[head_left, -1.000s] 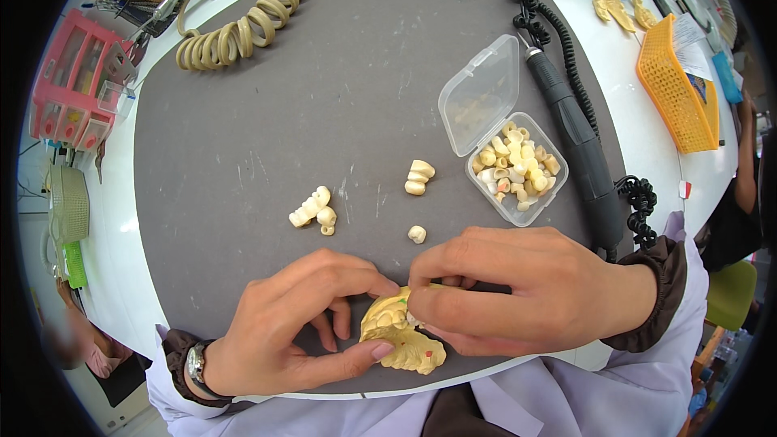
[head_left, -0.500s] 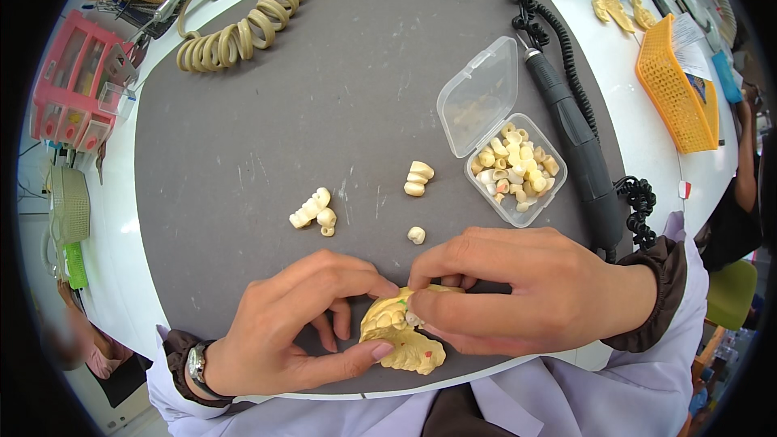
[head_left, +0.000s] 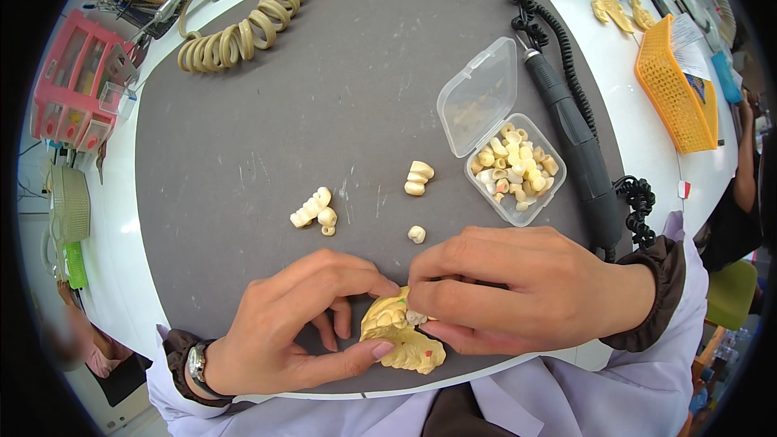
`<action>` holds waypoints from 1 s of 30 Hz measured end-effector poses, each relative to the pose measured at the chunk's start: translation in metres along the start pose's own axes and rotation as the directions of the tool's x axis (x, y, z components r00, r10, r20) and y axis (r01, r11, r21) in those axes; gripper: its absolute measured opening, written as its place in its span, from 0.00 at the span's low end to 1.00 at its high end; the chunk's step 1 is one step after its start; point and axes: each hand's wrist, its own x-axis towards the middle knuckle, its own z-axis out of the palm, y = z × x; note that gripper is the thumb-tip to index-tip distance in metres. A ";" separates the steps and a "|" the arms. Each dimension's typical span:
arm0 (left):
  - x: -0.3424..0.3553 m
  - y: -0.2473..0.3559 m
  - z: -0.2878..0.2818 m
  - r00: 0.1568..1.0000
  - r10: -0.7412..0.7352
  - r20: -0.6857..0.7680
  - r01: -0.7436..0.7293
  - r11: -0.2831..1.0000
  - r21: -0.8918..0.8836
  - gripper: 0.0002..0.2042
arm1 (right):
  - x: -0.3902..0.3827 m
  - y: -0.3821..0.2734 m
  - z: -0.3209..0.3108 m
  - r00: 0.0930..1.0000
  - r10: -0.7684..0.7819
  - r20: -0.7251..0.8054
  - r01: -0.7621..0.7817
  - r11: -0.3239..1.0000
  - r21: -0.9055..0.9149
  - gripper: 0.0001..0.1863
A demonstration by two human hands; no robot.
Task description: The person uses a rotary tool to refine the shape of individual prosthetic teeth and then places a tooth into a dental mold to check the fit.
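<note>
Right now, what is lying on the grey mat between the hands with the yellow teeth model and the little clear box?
In the head view, one single loose tooth piece lies on the grey mat between the hands' yellow teeth model and the clear box.

The mat is matt grey, faintly scuffed with pale scratches, and lies on a smooth, glossy white tabletop. The cast looks like chalky yellow plaster, dull and rough, while the loose teeth are cream and slightly shiny. The box is clear glossy plastic, the handpiece matt dark plastic, the basket orange plastic mesh.
</note>
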 end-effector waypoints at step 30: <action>-0.001 0.001 0.001 0.999 -0.031 -0.016 0.031 0.999 -0.028 0.19 | -0.002 0.002 -0.001 0.999 -0.030 0.038 0.031 0.998 -0.051 0.13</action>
